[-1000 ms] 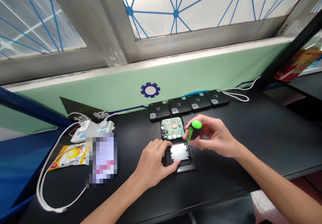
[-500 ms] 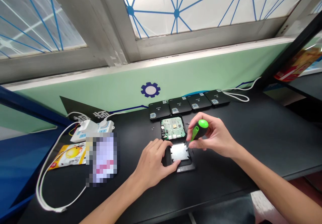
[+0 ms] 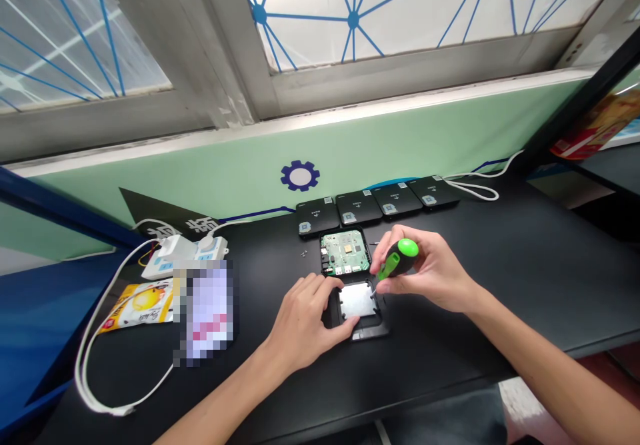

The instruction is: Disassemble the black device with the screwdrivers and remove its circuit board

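Note:
A green and black screwdriver (image 3: 399, 258) is gripped in my right hand (image 3: 434, 272), handle tilted up and to the right. Its tip reaches the right edge of a silver metal plate (image 3: 357, 300), which sits in a black plastic cover (image 3: 373, 331). My left hand (image 3: 306, 325) holds that cover from the left, thumb at the near side and fingers at the far left corner. Directly behind lies an opened black box with a green circuit board (image 3: 344, 252). A few tiny screws (image 3: 303, 254) are left of the board.
Several closed black boxes (image 3: 317, 217) line the wall side of the black table (image 3: 500, 265). At left are a white power strip (image 3: 213, 253), a yellow and white snack packet (image 3: 143, 304), a blurred-out item (image 3: 207, 312) and a looping white cable (image 3: 80, 365).
The screwdriver handle leans slightly more to the right than before, with my right hand turned a little. My left hand and the cover stay in place; the camera view shifts slightly.

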`<state>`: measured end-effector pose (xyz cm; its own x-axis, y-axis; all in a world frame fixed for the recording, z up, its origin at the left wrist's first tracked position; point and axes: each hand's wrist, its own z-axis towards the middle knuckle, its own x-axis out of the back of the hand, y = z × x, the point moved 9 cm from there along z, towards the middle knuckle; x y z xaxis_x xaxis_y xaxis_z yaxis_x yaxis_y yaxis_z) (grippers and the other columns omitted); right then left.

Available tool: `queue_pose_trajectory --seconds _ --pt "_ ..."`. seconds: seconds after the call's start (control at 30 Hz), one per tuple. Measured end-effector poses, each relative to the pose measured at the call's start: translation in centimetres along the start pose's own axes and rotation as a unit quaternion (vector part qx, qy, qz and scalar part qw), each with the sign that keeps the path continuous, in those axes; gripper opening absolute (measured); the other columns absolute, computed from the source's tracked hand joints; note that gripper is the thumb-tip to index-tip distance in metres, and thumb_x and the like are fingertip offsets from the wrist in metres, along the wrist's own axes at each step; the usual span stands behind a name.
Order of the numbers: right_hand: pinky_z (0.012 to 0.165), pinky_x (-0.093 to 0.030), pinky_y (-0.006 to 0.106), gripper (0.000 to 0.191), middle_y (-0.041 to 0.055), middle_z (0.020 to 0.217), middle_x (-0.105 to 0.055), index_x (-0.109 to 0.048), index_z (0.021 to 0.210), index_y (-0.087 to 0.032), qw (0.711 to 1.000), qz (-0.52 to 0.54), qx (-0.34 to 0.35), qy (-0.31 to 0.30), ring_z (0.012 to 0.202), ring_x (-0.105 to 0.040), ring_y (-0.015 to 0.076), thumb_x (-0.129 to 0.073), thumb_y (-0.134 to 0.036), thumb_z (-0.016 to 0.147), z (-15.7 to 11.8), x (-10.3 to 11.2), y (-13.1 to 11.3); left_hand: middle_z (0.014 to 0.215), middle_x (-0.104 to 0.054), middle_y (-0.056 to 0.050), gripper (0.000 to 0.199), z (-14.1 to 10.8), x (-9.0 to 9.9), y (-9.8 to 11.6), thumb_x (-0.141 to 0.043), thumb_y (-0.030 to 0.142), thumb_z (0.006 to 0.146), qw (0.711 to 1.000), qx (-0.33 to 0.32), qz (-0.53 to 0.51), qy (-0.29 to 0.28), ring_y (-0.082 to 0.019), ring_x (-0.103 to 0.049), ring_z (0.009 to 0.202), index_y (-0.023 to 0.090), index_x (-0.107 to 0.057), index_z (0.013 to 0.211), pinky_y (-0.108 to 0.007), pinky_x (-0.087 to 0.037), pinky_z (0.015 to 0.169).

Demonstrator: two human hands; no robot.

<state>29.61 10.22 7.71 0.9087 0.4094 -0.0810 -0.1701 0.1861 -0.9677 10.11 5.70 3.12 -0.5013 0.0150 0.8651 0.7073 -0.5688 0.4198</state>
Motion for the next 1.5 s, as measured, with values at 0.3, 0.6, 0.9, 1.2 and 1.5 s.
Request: queue_pose_trajectory --seconds 0.3,0.6,0.9,1.2,1.5 --pt "0.055 -0.055 0.022 0.047 -0.0013 0.082 -0.067 -0.072 0.081 -0.020 1.000 -0.008 -0.017 -0.002 0.068 -0.061 0.0128 -0.115 -0.029 0.065 0.4 0.4 -0.2 0.086 -0.066 0.000 0.039 0.0 -0.2 0.0 -0.092 0.036 0.090 1.000 -0.001 0.002 -0.002 -0.025 -0.065 0.079 0.022 -0.071 0.120 -0.037 -0.047 0.072" --pt "0.046 -0.055 0.018 0.023 0.0019 0.091 -0.072 -0.089 0.099 -0.021 0.999 -0.008 -0.026 -0.041 0.063 -0.061 0.0103 -0.103 -0.024 0.082 0.1 -0.3 -0.3 0.086 -0.067 0.000 0.039 0.0 -0.1 0.0 -0.093 0.036 0.090 1.000 0.001 0.001 -0.003 -0.025 -0.066 0.079 0.022 -0.071 0.119 -0.038 -0.048 0.071" --pt "0.046 -0.059 0.021 0.029 0.0051 0.098 -0.084 -0.079 0.104 -0.019 0.997 0.027 -0.048 -0.044 0.058 -0.070 0.0114 -0.101 -0.019 0.085 -0.4 -0.3 0.4 0.086 -0.067 0.001 0.038 0.0 0.0 0.0 -0.091 0.037 0.090 1.000 0.002 0.005 -0.002 -0.025 -0.065 0.079 0.023 -0.071 0.119 -0.038 -0.048 0.072" --pt "0.041 -0.058 0.020 0.038 0.0047 0.094 -0.086 -0.068 0.100 -0.021 0.995 0.069 -0.067 -0.040 0.052 -0.072 0.0123 -0.102 -0.021 0.083 -0.4 -0.8 0.5 0.086 -0.067 0.000 0.039 0.0 -0.1 -0.1 -0.092 0.037 0.090 1.000 0.003 0.003 -0.005 -0.025 -0.065 0.079 0.023 -0.070 0.119 -0.038 -0.047 0.072" --pt "0.041 -0.057 0.016 0.053 0.0027 0.089 -0.085 -0.060 0.089 -0.022 0.992 0.096 -0.076 -0.022 0.058 -0.073 0.0125 -0.108 -0.011 0.070 -0.2 -0.8 0.7 0.087 -0.067 0.000 0.039 0.0 0.0 0.0 -0.093 0.035 0.090 1.000 0.001 0.002 -0.005 -0.025 -0.065 0.079 0.022 -0.071 0.119 -0.038 -0.047 0.072"
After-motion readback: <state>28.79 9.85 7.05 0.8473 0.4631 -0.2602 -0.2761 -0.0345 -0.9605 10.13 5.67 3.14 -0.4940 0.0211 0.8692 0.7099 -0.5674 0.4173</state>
